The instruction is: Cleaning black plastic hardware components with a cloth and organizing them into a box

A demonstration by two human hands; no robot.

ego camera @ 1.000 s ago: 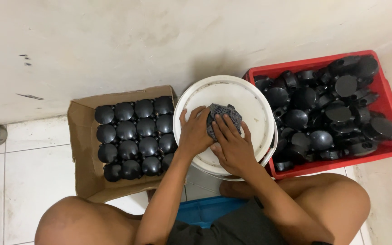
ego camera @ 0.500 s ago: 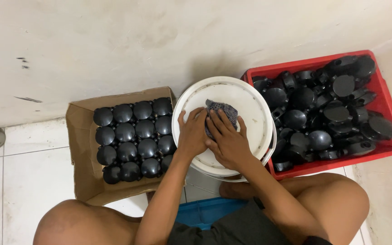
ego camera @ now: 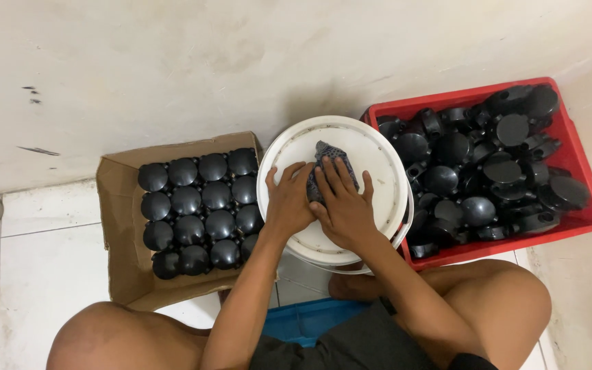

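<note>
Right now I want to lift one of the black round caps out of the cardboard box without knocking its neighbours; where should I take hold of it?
Judging by the packing, take a cap from the front row, nearest you. Come from above, fingertips on its dome edge. The caps sit tightly side by side in the cardboard box, so only tops and the outer edges are free.

Patterned dark cloth [ego camera: 330, 168] on smooth white plastic bucket lid [ego camera: 378, 164]; glossy black plastic domed caps [ego camera: 196, 205] in matt brown cardboard box [ego camera: 121, 233]; red plastic crate [ego camera: 584, 171].

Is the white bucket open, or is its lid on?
Shut. A flat white lid covers the whole top of the bucket; both hands press a dark cloth on it.
</note>
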